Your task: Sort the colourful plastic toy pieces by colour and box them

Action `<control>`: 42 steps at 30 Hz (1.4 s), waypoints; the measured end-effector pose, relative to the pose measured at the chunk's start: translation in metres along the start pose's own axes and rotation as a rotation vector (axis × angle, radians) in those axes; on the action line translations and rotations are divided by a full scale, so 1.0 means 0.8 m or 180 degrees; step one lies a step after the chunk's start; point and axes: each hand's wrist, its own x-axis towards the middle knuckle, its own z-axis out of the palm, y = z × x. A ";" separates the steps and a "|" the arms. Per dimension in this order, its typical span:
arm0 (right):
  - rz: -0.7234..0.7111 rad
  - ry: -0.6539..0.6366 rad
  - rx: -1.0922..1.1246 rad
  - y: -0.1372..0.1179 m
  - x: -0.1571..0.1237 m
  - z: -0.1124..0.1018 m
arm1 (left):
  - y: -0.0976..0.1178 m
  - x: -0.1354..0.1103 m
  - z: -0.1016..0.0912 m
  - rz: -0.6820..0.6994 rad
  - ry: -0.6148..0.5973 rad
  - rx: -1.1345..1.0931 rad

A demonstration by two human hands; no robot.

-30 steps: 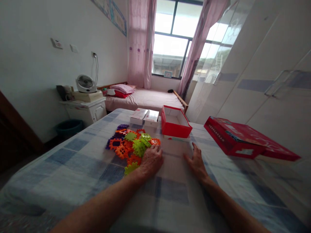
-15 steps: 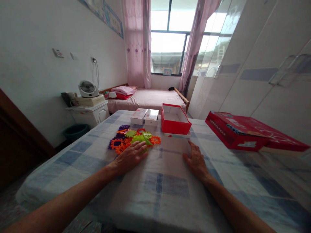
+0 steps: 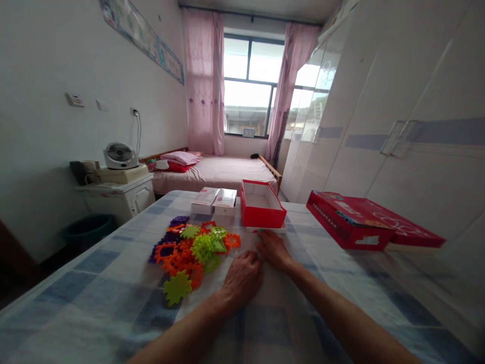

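- Head view: left hand [image 3: 243, 275] curled, low over the table [image 3: 94, 303]; cannot tell if pinching.
- Right hand [image 3: 273, 250] just beside, fingers bent; grip unclear.
- Pieces [image 3: 200, 246] heaped toward the table's far-left corner.

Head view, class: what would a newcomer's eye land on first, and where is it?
The heap of notched orange, green and purple pieces probably catches the eye first, lying on the checked cloth to the left of the left hand. Next comes the open red box, just beyond the right hand. Farther back, pink curtains frame the bright window.
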 end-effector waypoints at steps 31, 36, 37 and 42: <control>0.2070 0.2252 -0.1096 0.234 -0.077 -0.136 | -0.010 -0.010 0.000 -0.0069 -0.0197 -0.0161; 0.1598 0.1838 -0.1703 0.259 -0.084 -0.149 | -0.010 -0.010 0.001 -0.0088 -0.0169 -0.0170; 0.1423 0.1697 -0.1892 0.263 -0.084 -0.152 | -0.010 -0.010 0.001 -0.0086 -0.0167 -0.0176; 0.0957 0.1338 -0.2550 0.269 -0.082 -0.168 | -0.008 -0.011 -0.001 -0.0106 -0.0142 -0.0231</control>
